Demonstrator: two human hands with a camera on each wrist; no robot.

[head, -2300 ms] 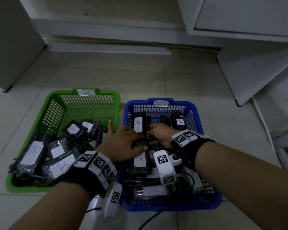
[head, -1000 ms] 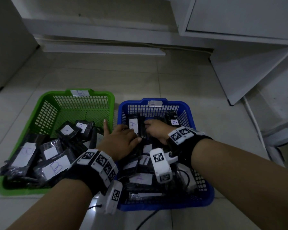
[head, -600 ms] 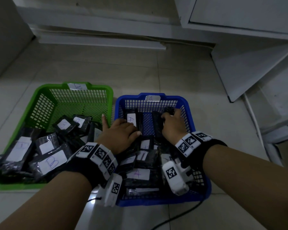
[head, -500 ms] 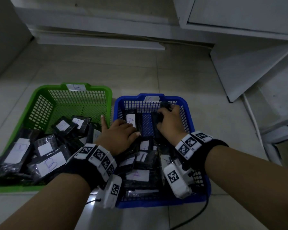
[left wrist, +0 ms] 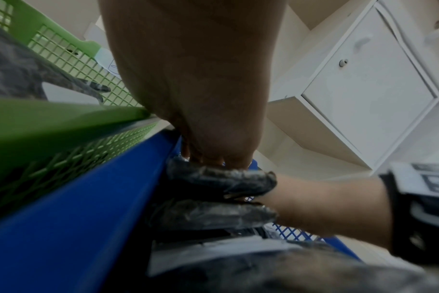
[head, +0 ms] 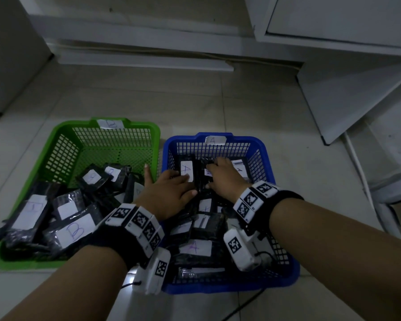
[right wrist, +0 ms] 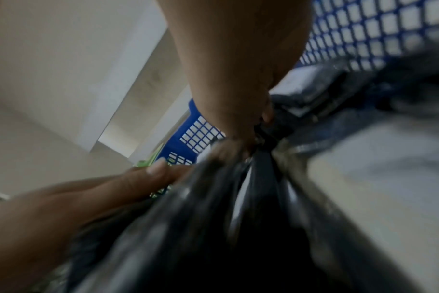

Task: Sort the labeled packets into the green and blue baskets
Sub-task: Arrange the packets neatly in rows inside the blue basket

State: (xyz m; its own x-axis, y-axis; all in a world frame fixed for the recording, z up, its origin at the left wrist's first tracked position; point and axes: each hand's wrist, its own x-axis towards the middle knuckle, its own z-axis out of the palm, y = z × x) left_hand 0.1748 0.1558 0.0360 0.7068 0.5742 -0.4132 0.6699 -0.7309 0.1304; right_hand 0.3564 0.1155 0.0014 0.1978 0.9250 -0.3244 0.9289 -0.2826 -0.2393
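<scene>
Both your hands sit in the blue basket (head: pixel 259 144), center frame — right hand (head: pixel 227 179) curls around an upright packet (head: pixel 205 174), long axis up-frame; left hand (head: pixel 169 195) rests flat beside it, equally near.

Green basket (head: pixel 63 135), blue basket (head: pixel 259 144), black packets (head: pixel 202 251)
</scene>
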